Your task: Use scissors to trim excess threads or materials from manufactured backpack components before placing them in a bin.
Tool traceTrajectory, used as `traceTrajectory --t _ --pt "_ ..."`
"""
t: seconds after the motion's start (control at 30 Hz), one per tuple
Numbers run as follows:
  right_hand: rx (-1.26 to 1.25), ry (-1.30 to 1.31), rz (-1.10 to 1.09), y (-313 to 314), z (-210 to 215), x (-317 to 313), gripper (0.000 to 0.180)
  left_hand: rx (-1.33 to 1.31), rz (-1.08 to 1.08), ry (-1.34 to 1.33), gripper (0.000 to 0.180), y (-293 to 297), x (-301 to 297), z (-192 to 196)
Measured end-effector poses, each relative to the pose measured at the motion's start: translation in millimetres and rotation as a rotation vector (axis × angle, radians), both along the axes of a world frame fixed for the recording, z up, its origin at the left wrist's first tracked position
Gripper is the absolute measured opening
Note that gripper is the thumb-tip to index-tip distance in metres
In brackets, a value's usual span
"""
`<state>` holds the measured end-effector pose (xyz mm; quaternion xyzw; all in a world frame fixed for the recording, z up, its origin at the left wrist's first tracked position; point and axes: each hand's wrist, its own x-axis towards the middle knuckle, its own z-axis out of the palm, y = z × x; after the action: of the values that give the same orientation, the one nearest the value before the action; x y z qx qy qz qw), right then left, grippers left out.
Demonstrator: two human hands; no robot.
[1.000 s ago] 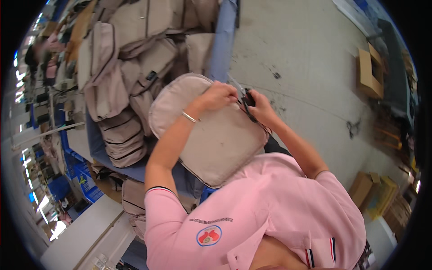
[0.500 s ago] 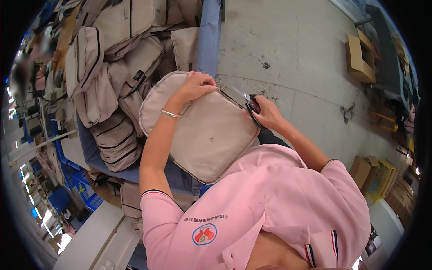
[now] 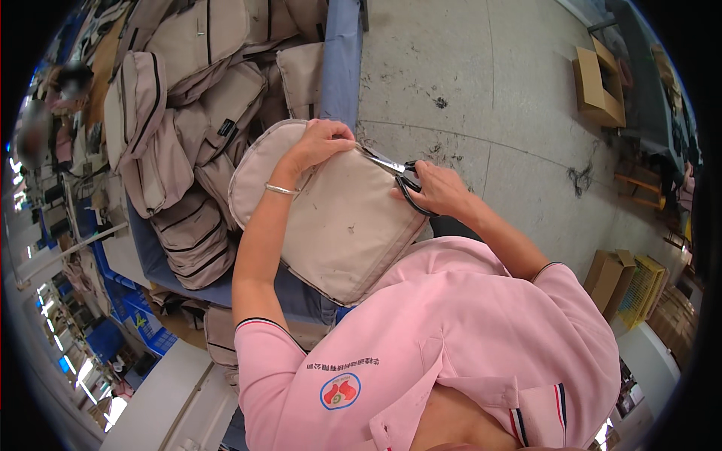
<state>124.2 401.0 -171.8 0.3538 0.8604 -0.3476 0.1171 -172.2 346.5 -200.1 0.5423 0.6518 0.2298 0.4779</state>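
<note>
The left hand [image 3: 320, 144] pinches the top rim of a rounded beige fabric bag panel [image 3: 331, 218], fingers curled over its seam, a thin metal bangle [image 3: 281, 190] on the wrist. The right hand [image 3: 440, 192] grips black-handled scissors [image 3: 398, 177], fingers through the loops, blades pointing at the rim just beside the left fingertips. The panel rests tilted against the person's pink polo shirt [image 3: 459, 353], over the edge of a blue-covered table [image 3: 342, 60]. A round red-and-green badge [image 3: 340, 391] sits on the shirt's chest with a line of small lettering above it. Behind the panel, a heap of beige zipped bags [image 3: 180, 113] covers the table; one carries a small black rectangular label [image 3: 226, 128]. On the grey concrete floor [image 3: 481, 83], an open brown cardboard box [image 3: 598, 83] stands top right, and another cardboard box [image 3: 605, 274] sits beside a yellow crate [image 3: 639, 286] at the right.
</note>
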Motion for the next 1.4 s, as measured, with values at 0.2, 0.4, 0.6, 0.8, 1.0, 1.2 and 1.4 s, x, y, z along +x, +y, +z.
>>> traceTrajectory --t 0.2,0.4,0.6,0.8,1.0,1.2,1.4 --pt "-0.027 0.024 -0.038 -8 -5 0 0.069 -0.028 0.027 -0.123 0.016 -1 -1 0" --pt "0.016 0.009 -0.069 -13 -3 -3 0.063 -0.077 0.069 -0.186 0.013 -1 -2 -4" --pt "0.086 0.019 -0.055 -9 -3 -17 0.062 -0.078 0.061 -0.194 0.019 0 -5 -11" --pt "0.008 -0.056 -0.058 -7 4 -22 0.065 -0.137 0.032 -0.198 0.012 3 -8 -11" --pt "0.020 -0.080 -0.051 -5 -13 -21 0.065 0.007 0.230 -0.383 0.035 -7 -5 -15" --pt "-0.044 -0.007 -0.172 2 -49 3 0.065 0.518 0.740 0.292 0.038 -82 7 31" --pt "-0.074 0.032 -0.093 6 -28 -8 0.065 0.323 1.657 0.103 0.036 -233 92 47"
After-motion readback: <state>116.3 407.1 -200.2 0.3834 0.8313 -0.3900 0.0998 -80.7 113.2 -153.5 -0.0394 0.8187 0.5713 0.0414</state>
